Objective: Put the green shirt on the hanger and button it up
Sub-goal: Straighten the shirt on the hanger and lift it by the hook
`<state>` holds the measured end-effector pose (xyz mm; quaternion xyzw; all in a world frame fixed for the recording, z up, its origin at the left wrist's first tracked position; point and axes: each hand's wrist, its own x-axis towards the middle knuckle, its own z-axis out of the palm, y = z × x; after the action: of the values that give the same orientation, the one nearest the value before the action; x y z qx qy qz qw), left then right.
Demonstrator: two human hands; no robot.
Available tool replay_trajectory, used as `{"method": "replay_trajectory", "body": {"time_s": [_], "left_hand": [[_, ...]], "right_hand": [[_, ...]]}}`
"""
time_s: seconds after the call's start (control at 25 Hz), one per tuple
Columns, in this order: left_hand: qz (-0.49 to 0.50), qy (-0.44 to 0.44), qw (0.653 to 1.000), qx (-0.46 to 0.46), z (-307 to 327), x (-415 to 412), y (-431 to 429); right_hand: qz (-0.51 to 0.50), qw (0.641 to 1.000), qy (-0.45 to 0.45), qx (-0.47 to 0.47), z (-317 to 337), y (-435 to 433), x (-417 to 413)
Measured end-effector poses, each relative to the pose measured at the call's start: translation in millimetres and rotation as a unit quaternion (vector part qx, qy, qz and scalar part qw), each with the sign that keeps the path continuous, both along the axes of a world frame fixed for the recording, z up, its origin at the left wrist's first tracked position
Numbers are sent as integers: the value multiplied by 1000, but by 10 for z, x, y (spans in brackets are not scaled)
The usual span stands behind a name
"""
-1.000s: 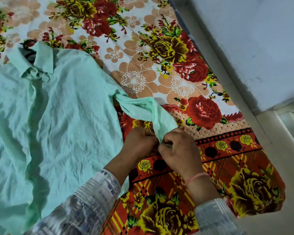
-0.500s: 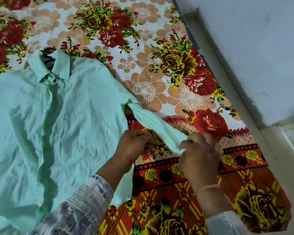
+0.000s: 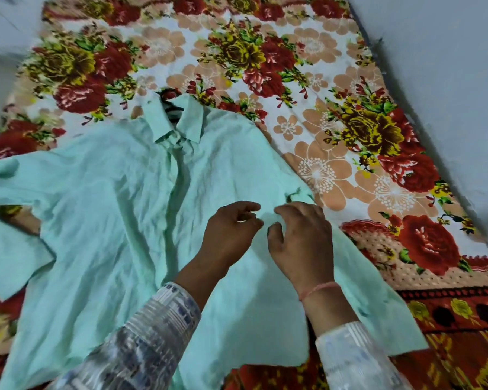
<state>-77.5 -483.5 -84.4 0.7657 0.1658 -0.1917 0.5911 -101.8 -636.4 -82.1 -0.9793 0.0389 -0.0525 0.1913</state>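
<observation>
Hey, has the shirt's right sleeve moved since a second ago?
Yes. The sleeve was pinched up over the red border of the bedsheet; now it lies flat, spread toward that border, with both the left hand and right hand open above the shirt.

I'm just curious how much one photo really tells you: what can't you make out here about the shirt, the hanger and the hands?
- Hanger: head view, only a dark bit at the collar; the green shirt covers the rest.
- Buttons: too small and blurred along the placket.
- Left sleeve end: cut off by the frame's edge.
- Left hand and right hand: whether they touch the cloth is unclear.
</observation>
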Motion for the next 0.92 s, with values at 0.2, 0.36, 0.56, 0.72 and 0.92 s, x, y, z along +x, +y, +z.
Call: {"method": "replay_trajectory", "body": {"time_s": [0.2, 0.36, 0.56, 0.72, 0.92], "left_hand": [[19, -24, 999, 18, 31, 320, 1054], [-10, -51, 993, 104, 56, 824, 1989], [-88, -133, 939, 304, -110, 1775, 2793], [-90, -153, 913, 366, -300, 2482, 3005], [-137, -138, 885, 422, -478, 2780, 3169]], "right_hand": [[37, 997, -15, 59, -132, 952, 396], [52, 992, 11, 115, -201, 1724, 968], [75, 991, 86, 72, -386, 2063, 2348], [45, 991, 120, -46, -537, 1851, 3336], [103, 968, 168, -157, -583, 1869, 3738]]}}
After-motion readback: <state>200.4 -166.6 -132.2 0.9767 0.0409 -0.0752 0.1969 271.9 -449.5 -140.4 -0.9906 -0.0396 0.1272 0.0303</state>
